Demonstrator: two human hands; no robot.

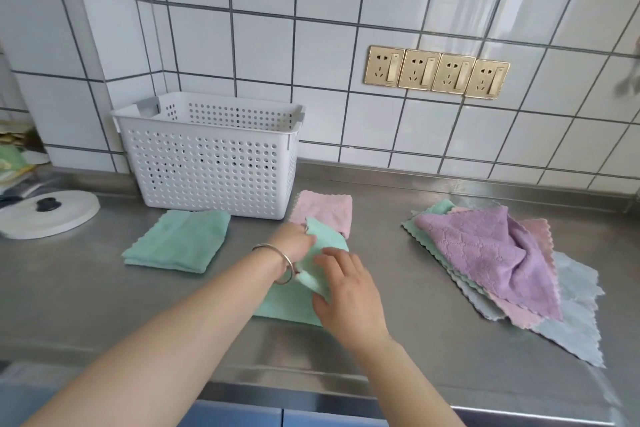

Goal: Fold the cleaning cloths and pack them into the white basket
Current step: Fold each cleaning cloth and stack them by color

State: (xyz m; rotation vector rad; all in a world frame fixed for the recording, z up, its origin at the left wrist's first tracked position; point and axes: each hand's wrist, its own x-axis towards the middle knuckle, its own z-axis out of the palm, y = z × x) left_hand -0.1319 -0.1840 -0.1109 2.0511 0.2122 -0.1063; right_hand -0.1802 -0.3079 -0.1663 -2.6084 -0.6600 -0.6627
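A white perforated basket (211,163) stands against the tiled wall at the back of the steel counter. In front of it lies a folded green cloth (178,239), and to its right a folded pink cloth (323,210). Both hands work a second green cloth (287,303) in the middle of the counter. My left hand (292,241), with a metal bangle on the wrist, pinches a raised corner of it. My right hand (348,291) presses and grips the cloth's fold just below. A loose pile of unfolded cloths (485,253), purple on top of pink, green and grey, lies at the right.
A white round lid with a black knob (48,213) sits at the left end of the counter. Stacked items (15,156) stand at the far left edge. Gold wall sockets (436,72) are on the tiles. The counter's front edge (311,388) runs below my arms.
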